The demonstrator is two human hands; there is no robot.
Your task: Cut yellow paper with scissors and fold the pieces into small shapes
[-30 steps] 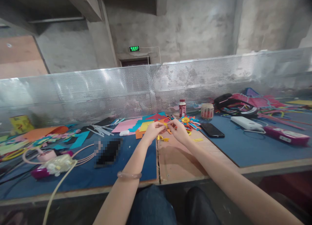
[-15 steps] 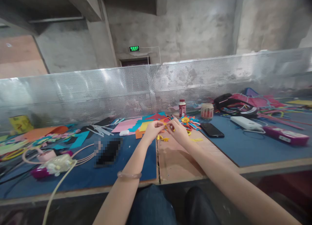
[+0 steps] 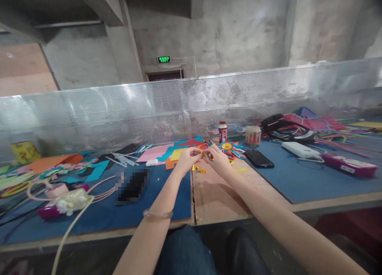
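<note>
My left hand (image 3: 188,159) pinches one end of a small yellow strip (image 3: 202,152) over the middle of the table. On its other side my right hand (image 3: 217,159) is closed, thumb and fingertips together on the same strip; the fingers partly hide it. Below the hands lie several curled yellow pieces (image 3: 199,169). Just beyond the right hand is a paper flower (image 3: 227,146) with a yellow centre and red and blue petals. Orange and yellow sheets (image 3: 176,154) lie beside the left hand.
A bottle (image 3: 223,132) and a glass jar (image 3: 253,136) stand by the perforated metal screen (image 3: 161,112). A phone (image 3: 259,159) lies right, near a white power bank (image 3: 301,150). A white earphone case (image 3: 152,162), cables and a power strip (image 3: 49,211) are left.
Both hands stay in the same place, with the yellow strip shifting only slightly between the fingertips. Nothing else on the table has visibly moved.
</note>
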